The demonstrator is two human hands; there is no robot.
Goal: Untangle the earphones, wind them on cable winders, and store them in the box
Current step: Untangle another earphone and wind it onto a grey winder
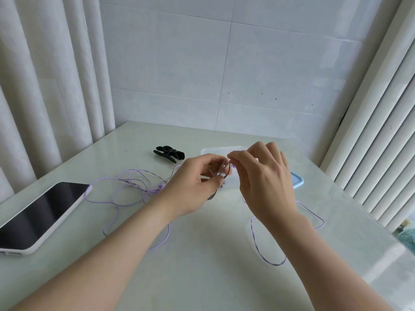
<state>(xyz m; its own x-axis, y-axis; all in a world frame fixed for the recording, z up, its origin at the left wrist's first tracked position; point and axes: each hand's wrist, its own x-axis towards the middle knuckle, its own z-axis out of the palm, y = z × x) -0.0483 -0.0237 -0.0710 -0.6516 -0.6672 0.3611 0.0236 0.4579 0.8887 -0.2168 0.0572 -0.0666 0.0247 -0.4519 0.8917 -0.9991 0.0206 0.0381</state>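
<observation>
Figure: the setting, with table, phone, wall and drapery.
We observe a pale, glossy table [202,261] set into a corner. A smartphone [38,215] in a light case lies screen-up near its left edge, the screen dark. Behind the table we see a white tiled wall [224,63]. A left curtain [45,86] and a right curtain [381,131], both white and pleated, flank it. A teal object [409,240], too blurred to identify, shows beyond the table's right edge.

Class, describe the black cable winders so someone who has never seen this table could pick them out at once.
On the pale table against the tiled wall, look toward the far edge. Left of the clear box and beyond the lilac earphone cable lies a small heap of cable winders. Unlike the flat dark phone, they are matte black and lobed.
</observation>
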